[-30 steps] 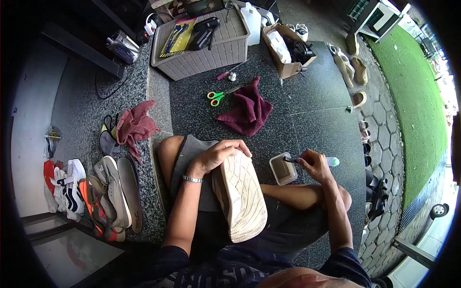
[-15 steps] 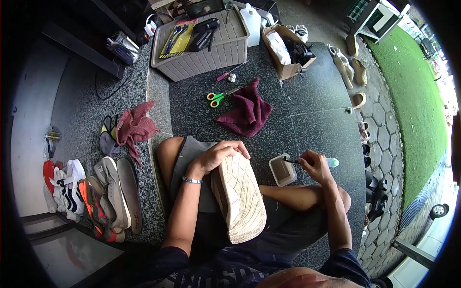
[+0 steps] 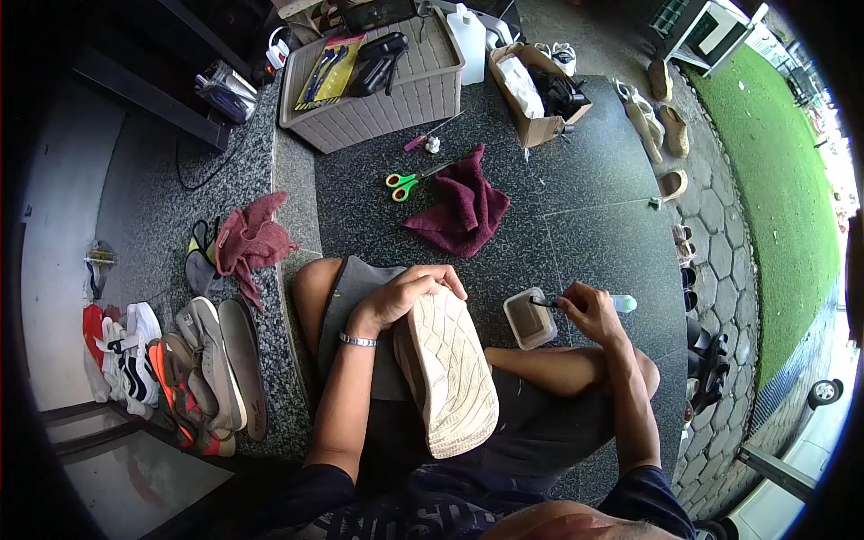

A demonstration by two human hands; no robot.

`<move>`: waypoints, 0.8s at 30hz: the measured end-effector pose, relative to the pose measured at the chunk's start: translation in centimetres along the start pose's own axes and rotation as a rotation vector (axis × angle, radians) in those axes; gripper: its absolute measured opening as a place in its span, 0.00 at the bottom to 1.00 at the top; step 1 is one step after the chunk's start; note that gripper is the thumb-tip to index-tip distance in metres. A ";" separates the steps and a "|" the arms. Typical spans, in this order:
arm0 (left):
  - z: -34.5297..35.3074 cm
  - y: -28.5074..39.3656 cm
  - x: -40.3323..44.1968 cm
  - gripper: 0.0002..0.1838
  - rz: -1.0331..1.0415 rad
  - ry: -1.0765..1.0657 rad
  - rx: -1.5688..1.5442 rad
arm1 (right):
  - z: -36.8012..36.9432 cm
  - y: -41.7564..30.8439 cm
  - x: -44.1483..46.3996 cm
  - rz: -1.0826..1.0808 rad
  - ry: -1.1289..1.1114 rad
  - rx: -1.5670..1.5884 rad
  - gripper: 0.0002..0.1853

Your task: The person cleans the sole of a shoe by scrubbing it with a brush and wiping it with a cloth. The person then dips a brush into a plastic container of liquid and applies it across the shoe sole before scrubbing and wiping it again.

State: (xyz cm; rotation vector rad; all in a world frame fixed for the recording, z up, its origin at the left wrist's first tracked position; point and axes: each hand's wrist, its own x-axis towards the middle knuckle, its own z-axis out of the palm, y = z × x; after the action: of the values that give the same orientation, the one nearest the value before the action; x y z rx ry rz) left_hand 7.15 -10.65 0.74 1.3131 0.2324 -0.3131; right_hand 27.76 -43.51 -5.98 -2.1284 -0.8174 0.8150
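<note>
A cream-soled shoe (image 3: pixel 454 382) rests across my lap with its patterned sole turned up. My left hand (image 3: pixel 409 301) grips it by the far end, fingers curled over the edge. Between the pinched fingers of my right hand (image 3: pixel 587 310) is a small black brush (image 3: pixel 545 301), its head over the rim of a plastic tub (image 3: pixel 529 331). Something brownish lies in the tub, which stands on the dark floor by my knee. Just beyond my right hand lies a bottle with a pale green end (image 3: pixel 624 304).
Ahead lie a maroon cloth (image 3: pixel 468 207), green-handled scissors (image 3: pixel 402 184) and a pink-handled tool (image 3: pixel 414 143). A grey lidded box (image 3: pixel 378 119) and a cardboard box (image 3: pixel 540 130) stand at the back. Several shoes (image 3: pixel 211 360) line the left ledge, beside a reddish cloth (image 3: pixel 252 238).
The black brush has tilted slightly at the tub's rim. Both hands and the shoe stay almost in place; the whole view has shifted very slightly.
</note>
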 end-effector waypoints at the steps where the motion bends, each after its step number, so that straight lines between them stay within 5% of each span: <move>1: -0.1 0.0 0.0 0.21 0.000 -0.001 0.005 | 0.0 0.0 0.0 0.001 -0.004 -0.005 0.13; 24: 0.0 -0.1 0.0 0.20 -0.003 0.013 0.009 | 0.0 -0.1 0.1 0.008 -0.012 0.020 0.13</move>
State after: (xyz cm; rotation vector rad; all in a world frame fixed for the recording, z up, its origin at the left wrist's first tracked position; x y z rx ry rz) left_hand 7.16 -10.67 0.68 1.3241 0.2443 -0.3083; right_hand 27.79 -43.39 -5.97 -2.1125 -0.8048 0.8375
